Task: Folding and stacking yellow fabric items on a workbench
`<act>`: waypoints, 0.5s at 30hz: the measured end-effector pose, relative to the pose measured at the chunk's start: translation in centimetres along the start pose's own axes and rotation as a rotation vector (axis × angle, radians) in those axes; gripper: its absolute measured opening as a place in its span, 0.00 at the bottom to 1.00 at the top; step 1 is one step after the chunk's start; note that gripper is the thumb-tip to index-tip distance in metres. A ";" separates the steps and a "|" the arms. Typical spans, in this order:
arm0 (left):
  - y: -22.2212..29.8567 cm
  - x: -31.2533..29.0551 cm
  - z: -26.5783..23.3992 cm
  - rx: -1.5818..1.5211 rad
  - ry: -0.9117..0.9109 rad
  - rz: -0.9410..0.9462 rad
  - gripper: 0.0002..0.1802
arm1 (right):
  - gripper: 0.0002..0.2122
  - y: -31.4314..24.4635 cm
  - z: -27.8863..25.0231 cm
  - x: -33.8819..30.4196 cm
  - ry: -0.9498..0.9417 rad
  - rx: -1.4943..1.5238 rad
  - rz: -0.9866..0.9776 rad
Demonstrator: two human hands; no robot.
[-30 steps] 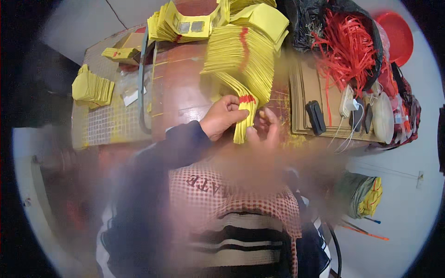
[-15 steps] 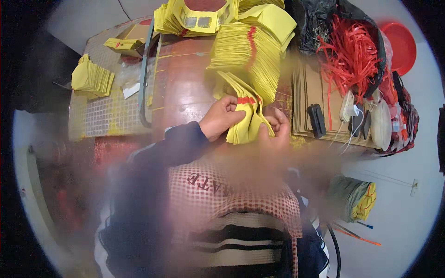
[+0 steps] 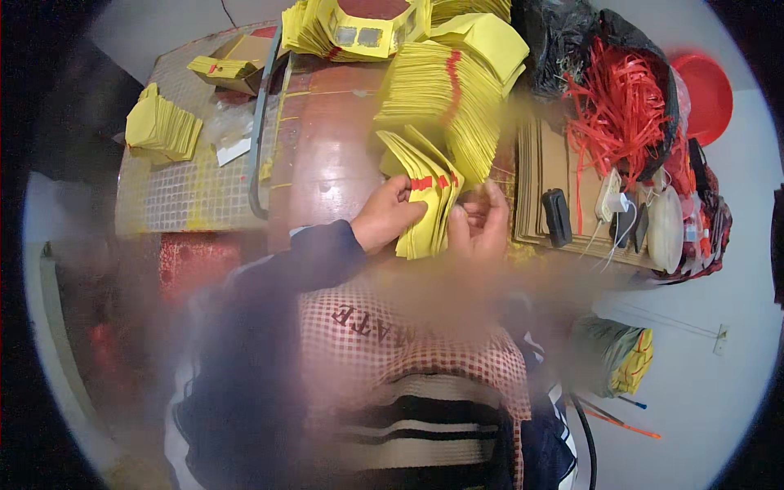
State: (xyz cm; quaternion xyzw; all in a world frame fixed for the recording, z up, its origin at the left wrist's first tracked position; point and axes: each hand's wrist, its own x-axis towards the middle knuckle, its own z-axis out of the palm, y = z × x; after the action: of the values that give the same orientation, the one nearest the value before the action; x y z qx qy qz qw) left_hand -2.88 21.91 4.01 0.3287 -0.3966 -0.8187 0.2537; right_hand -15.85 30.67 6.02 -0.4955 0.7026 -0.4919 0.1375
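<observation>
My left hand [image 3: 385,216] pinches a small bundle of folded yellow paper pieces [image 3: 424,214] by its left side, thumb in front. Red marks cross the bundle, and its leaves spread apart toward the top. My right hand [image 3: 482,224] is at the bundle's right edge with fingers curled and thumb close to the leaves. Whether it grips a leaf is hidden. Just beyond the bundle a long stack of the same yellow pieces [image 3: 425,86] leans on the reddish table [image 3: 322,155], with a red stripe along it.
Flat brown cardboard [image 3: 531,175] lies at the right, bearing a black oblong object [image 3: 557,218] and a white plug with cable [image 3: 616,202]. Behind is a black bag of red plastic strips [image 3: 621,106]. At left, a metal bar [image 3: 261,131] borders a mat with more yellow stacks [image 3: 163,131].
The bundle's right-hand leaves have come closer to the left ones. My right thumb has drawn back from the front of the bundle to its right edge. My left hand keeps its hold.
</observation>
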 end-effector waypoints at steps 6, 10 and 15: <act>-1.6 0.9 -1.0 0.107 -0.021 0.032 0.21 | 0.26 -1.9 0.7 3.3 -0.053 -0.371 -0.156; -1.5 0.3 -1.3 0.121 -0.065 0.059 0.22 | 0.25 -2.8 1.3 4.1 -0.040 -0.501 -0.278; -2.4 0.7 -1.4 0.088 -0.077 0.095 0.22 | 0.23 -2.3 1.7 4.1 -0.004 -0.526 -0.439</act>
State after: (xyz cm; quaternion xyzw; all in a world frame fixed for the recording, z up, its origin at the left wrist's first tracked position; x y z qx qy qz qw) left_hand -2.66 22.12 1.20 0.2889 -0.4567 -0.7995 0.2621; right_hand -15.35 26.32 8.31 -0.6542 0.6819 -0.3107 -0.1028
